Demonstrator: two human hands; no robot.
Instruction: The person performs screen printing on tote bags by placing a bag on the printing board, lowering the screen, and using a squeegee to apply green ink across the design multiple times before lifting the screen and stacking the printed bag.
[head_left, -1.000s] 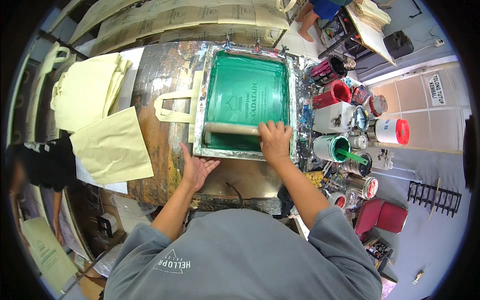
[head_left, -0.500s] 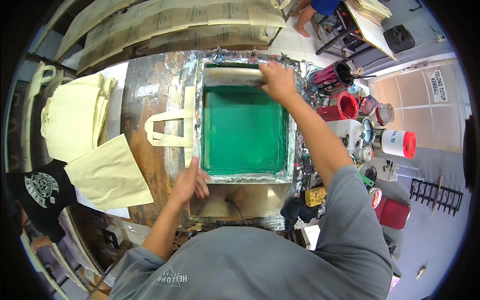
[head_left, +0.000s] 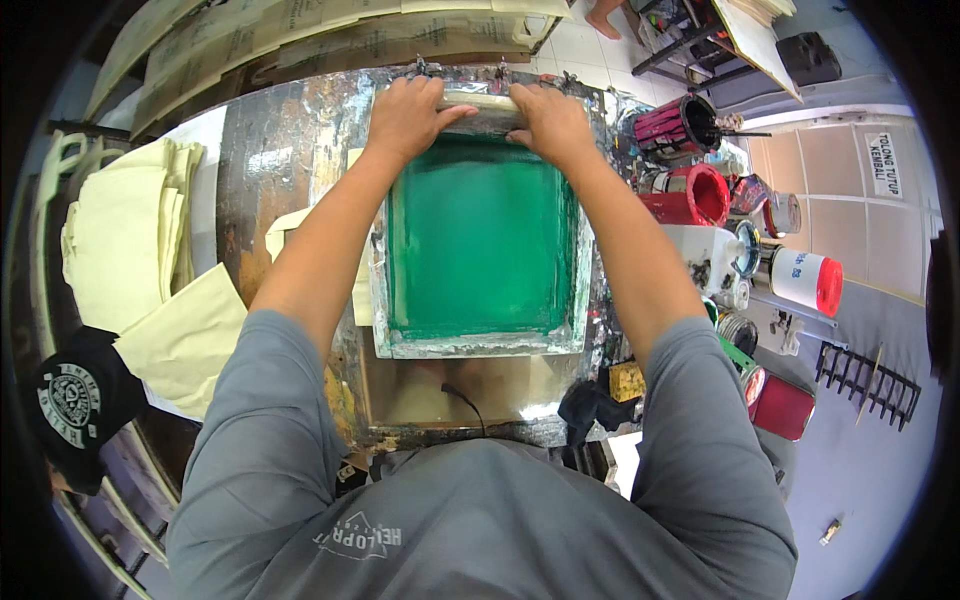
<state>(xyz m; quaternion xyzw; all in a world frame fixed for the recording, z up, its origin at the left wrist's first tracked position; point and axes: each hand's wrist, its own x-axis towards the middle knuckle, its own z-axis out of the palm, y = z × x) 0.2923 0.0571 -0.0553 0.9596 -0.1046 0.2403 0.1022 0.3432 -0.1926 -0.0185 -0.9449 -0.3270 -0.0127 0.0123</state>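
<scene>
A printing screen [head_left: 480, 240] with a pale frame and green mesh lies flat on the stained work table [head_left: 270, 150]. A wooden squeegee [head_left: 482, 108] rests across the far end of the screen. My left hand [head_left: 405, 115] grips its left part and my right hand [head_left: 548, 122] grips its right part, both arms stretched forward. A pale yellow cloth bag [head_left: 290, 232] lies under the screen, its handle showing at the left.
A stack of pale yellow bags [head_left: 130, 240] lies on the left, with a black printed cloth [head_left: 75, 400] below it. Several ink tubs and cans, including a red one [head_left: 690, 192] and a white red-lidded one [head_left: 805, 280], crowd the right side.
My right hand pushed the squeegee from the near end of the screen to the far end. My left hand left the near frame edge and joined it on the squeegee.
</scene>
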